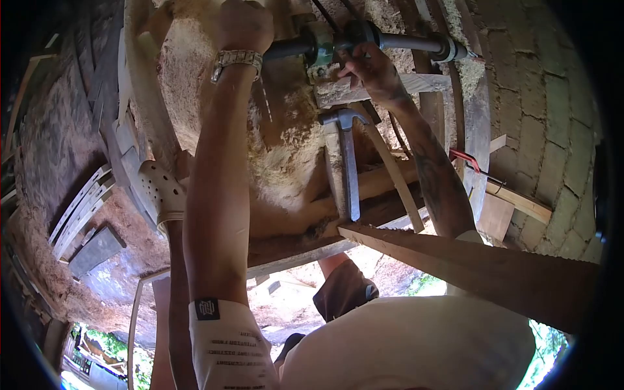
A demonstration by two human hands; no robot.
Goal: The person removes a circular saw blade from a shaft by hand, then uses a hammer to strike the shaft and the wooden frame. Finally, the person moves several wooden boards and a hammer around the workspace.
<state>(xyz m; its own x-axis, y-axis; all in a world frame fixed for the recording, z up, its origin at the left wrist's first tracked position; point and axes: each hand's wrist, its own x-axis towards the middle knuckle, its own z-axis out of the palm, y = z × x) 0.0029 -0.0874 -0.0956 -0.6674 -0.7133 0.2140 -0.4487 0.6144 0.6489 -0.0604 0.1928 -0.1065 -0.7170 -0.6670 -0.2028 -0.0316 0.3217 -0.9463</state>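
Note:
A dark metal shaft [411, 42] runs across the top of the view, through a greenish bearing block [320, 44] and a dark pulley [361, 34] with a belt. My left hand [244, 27], with a watch on the wrist, is closed at the shaft's left end; its fingers are turned away and what they hold is hidden. Just below the pulley, my right hand [374, 73] has its fingers bent in a loose pinch by the bearing block; anything between them is too small to make out. A claw hammer [349, 166] lies below, its head toward the bearing.
A sawdust-covered wooden frame [383, 90] surrounds the shaft. A long plank [455, 260] slants in from the right. A red-handled tool [465, 158] rests beside the brick floor [539, 130]. Someone's holed clog [161, 192] is at left, near curved wooden slats [81, 211].

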